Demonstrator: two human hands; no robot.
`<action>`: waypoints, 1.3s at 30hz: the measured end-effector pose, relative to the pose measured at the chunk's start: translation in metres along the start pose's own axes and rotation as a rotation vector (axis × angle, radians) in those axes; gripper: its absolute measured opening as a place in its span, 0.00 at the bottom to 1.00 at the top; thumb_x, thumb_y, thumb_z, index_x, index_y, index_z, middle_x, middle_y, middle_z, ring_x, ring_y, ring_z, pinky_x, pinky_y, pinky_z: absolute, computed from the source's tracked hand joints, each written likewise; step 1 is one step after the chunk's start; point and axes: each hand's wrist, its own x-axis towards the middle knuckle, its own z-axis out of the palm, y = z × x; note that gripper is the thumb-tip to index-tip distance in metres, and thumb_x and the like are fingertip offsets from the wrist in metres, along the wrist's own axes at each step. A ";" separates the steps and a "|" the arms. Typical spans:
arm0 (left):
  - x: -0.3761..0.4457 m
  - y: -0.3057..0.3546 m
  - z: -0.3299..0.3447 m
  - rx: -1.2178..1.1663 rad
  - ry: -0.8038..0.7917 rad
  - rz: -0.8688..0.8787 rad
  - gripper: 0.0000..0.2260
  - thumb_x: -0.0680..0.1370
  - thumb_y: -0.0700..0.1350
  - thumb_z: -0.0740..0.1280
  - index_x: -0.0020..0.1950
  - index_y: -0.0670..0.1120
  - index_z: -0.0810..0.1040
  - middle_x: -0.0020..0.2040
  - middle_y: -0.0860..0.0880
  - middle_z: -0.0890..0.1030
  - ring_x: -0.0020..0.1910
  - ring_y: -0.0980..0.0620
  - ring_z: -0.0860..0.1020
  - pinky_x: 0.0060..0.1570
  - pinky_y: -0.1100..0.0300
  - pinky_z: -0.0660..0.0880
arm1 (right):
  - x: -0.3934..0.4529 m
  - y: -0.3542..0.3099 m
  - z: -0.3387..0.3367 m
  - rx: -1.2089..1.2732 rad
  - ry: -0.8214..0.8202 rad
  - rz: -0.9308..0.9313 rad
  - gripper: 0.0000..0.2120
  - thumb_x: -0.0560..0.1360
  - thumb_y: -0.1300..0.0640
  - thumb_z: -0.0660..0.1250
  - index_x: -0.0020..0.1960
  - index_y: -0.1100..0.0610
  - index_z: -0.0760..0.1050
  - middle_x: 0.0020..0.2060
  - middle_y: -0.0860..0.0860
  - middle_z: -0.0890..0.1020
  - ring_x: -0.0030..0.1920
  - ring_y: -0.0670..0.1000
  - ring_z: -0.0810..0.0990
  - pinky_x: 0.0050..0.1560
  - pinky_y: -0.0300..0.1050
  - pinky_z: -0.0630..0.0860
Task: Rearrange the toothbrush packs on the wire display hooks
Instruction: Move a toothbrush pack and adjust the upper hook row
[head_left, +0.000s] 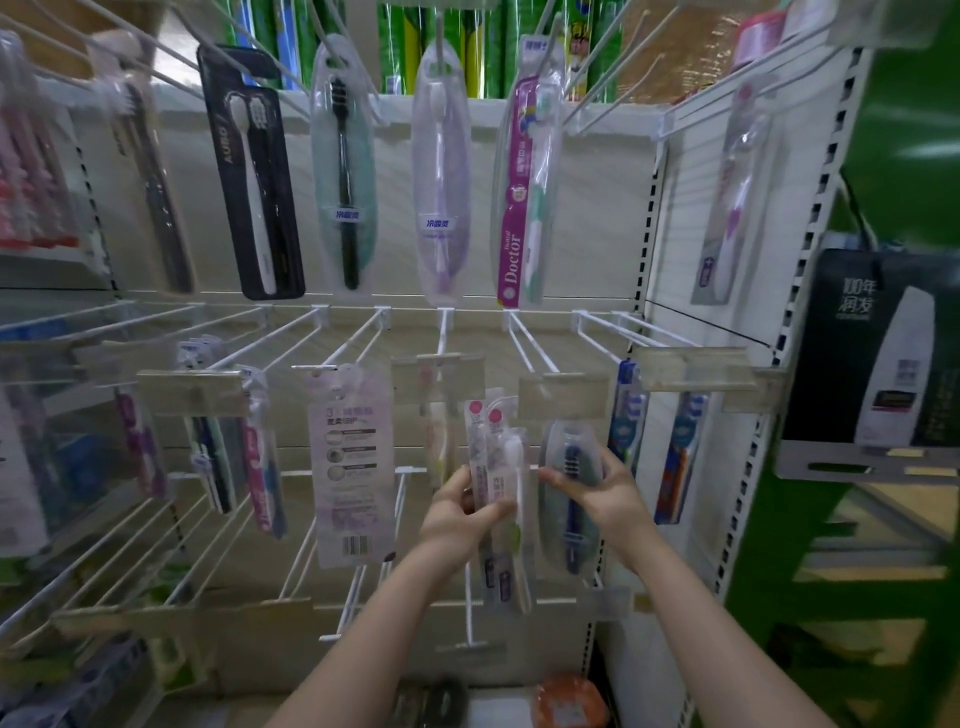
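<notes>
Nearest, the person's left hand (457, 512) pinches two slim white toothbrush packs (500, 499), thumb laid across their fronts. Beside it, the right hand (597, 486) curls its grip round an oval clear pack (569, 499) holding a dark blue brush, in front of the middle row of wire hooks (530, 345). Behind, a printed white pack (349, 462) hangs blurred, its text unreadable. Farther up, a black pack (249, 171) and a magenta pack (522, 197) hang; packs at the left edge are cut off.
</notes>
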 end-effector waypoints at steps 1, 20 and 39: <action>0.002 0.000 0.003 -0.009 -0.002 0.009 0.13 0.73 0.42 0.72 0.57 0.49 0.76 0.49 0.52 0.84 0.49 0.54 0.82 0.47 0.61 0.78 | -0.002 0.003 -0.004 -0.012 0.023 0.003 0.21 0.65 0.56 0.76 0.56 0.51 0.77 0.49 0.48 0.83 0.50 0.45 0.81 0.53 0.41 0.77; 0.043 0.011 0.036 0.226 0.161 0.120 0.11 0.75 0.42 0.69 0.50 0.56 0.72 0.47 0.54 0.81 0.49 0.53 0.80 0.55 0.55 0.76 | -0.022 0.013 -0.036 -0.044 0.116 0.058 0.15 0.67 0.56 0.76 0.49 0.44 0.74 0.49 0.47 0.80 0.50 0.45 0.77 0.48 0.37 0.73; 0.052 0.024 0.023 0.503 -0.133 -0.002 0.16 0.79 0.45 0.62 0.66 0.50 0.66 0.58 0.46 0.79 0.57 0.45 0.78 0.57 0.47 0.76 | -0.034 0.008 -0.031 -0.044 0.074 0.183 0.15 0.67 0.55 0.75 0.45 0.43 0.71 0.46 0.45 0.77 0.45 0.41 0.74 0.40 0.34 0.69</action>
